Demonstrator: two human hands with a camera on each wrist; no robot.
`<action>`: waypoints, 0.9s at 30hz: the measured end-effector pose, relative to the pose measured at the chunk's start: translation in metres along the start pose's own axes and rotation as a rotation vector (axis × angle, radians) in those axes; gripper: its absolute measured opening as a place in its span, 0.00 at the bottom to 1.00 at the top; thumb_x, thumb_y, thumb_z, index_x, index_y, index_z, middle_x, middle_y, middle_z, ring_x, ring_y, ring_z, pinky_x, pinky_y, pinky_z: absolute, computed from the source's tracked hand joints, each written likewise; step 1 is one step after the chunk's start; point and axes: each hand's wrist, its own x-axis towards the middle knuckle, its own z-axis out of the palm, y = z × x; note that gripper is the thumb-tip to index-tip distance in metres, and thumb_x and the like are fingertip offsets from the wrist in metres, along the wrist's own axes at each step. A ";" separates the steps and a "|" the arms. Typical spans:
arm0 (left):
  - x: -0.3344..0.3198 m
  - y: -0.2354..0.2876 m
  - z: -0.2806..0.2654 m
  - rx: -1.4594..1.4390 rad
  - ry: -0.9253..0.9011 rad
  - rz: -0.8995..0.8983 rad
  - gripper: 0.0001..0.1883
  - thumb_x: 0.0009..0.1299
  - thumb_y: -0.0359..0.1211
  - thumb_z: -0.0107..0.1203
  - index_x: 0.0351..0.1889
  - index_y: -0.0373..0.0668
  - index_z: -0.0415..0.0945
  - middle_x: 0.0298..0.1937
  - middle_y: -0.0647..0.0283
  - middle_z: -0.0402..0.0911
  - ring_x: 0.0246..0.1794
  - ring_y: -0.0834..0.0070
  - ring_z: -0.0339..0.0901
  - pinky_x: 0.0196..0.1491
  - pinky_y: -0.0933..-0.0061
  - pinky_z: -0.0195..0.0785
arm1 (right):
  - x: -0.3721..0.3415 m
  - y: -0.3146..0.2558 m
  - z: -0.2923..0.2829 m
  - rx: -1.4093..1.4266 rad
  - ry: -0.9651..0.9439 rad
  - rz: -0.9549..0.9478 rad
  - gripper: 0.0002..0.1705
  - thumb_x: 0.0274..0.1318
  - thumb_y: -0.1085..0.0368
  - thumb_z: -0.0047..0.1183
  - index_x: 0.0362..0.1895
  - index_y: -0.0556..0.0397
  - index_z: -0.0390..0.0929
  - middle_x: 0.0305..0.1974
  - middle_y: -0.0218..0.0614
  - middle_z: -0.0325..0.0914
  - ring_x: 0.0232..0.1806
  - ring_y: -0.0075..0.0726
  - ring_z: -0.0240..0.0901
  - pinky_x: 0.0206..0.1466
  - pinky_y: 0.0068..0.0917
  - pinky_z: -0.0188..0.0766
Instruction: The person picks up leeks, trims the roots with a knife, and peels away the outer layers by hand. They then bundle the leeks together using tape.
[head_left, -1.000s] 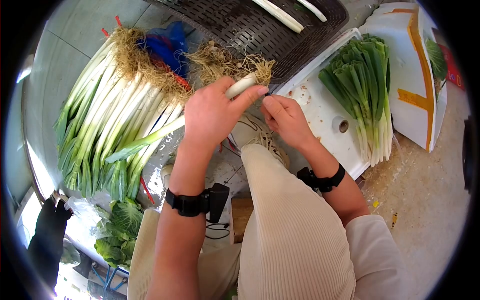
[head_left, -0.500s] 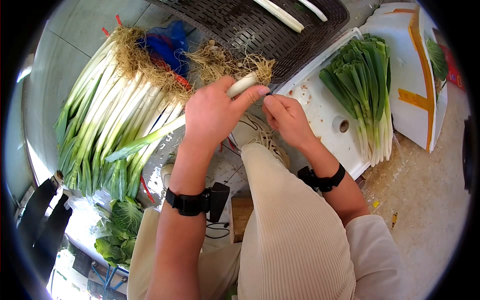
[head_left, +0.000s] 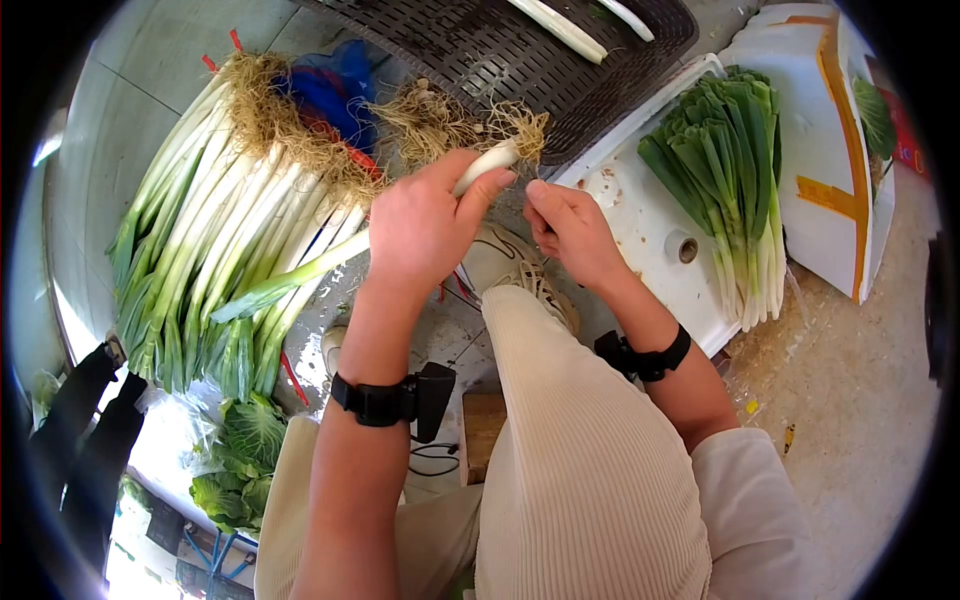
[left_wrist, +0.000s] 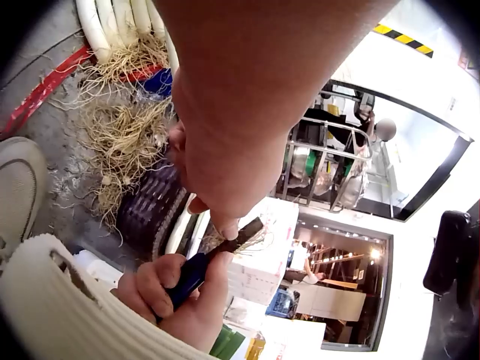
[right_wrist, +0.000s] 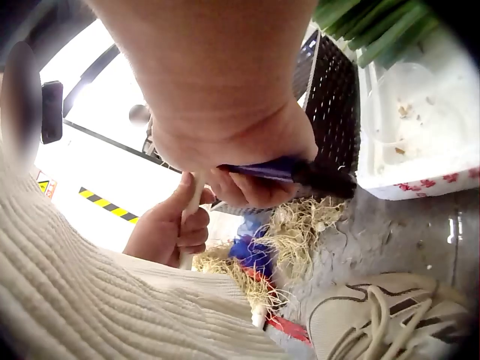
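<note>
Set over a grey floor (head_left: pixel 850 410): at 12 o'clock a dark slatted basket (head_left: pixel 445 60), at 2 a white tray (head_left: pixel 625 215) under a bundle of green leeks (head_left: pixel 740 170), at 10 a pile of rooted leeks (head_left: pixel 215 215). Beyond, in the left wrist view, a metal rack (left_wrist: pixel 319 161). Gripped in the left hand (head_left: pixel 425 215): a single leek (head_left: pixel 485 171), white end towards 2 o'clock, leaves towards 8. Held by the curled right hand (head_left: pixel 578 240), at 3 o'clock from the left: a blue-handled tool (left_wrist: pixel 189 277), near the white end. Hidden in the left palm: the leek's middle. Cut off above: the basket. Hard to tell: any contact between tool and leek.
</note>
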 end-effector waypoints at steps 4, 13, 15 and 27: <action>-0.001 -0.005 0.004 -0.027 0.058 0.045 0.19 0.69 0.53 0.59 0.39 0.48 0.83 0.23 0.57 0.81 0.24 0.56 0.80 0.27 0.59 0.71 | 0.002 0.004 0.000 -0.013 0.006 -0.013 0.26 0.72 0.47 0.49 0.21 0.47 0.65 0.18 0.16 0.55 0.18 0.13 0.48 0.20 0.20 0.45; -0.003 -0.016 0.007 -0.122 0.099 0.173 0.14 0.70 0.42 0.63 0.48 0.46 0.84 0.21 0.64 0.79 0.18 0.77 0.74 0.25 0.73 0.67 | 0.003 0.005 -0.007 0.054 -0.122 0.092 0.31 0.71 0.39 0.44 0.22 0.48 0.64 0.15 0.20 0.53 0.16 0.17 0.45 0.19 0.21 0.44; -0.003 -0.016 0.007 -0.120 0.097 0.180 0.14 0.70 0.42 0.63 0.48 0.45 0.84 0.23 0.64 0.80 0.18 0.77 0.73 0.26 0.73 0.67 | 0.001 0.003 -0.007 0.047 -0.135 0.106 0.32 0.70 0.38 0.44 0.22 0.48 0.64 0.14 0.20 0.53 0.15 0.17 0.44 0.19 0.21 0.44; -0.003 -0.017 0.002 -0.138 0.097 0.221 0.15 0.69 0.41 0.64 0.48 0.41 0.84 0.29 0.61 0.83 0.24 0.75 0.75 0.30 0.73 0.69 | 0.006 0.002 -0.009 0.078 -0.150 0.124 0.30 0.70 0.40 0.48 0.21 0.45 0.62 0.15 0.17 0.53 0.15 0.15 0.42 0.19 0.21 0.41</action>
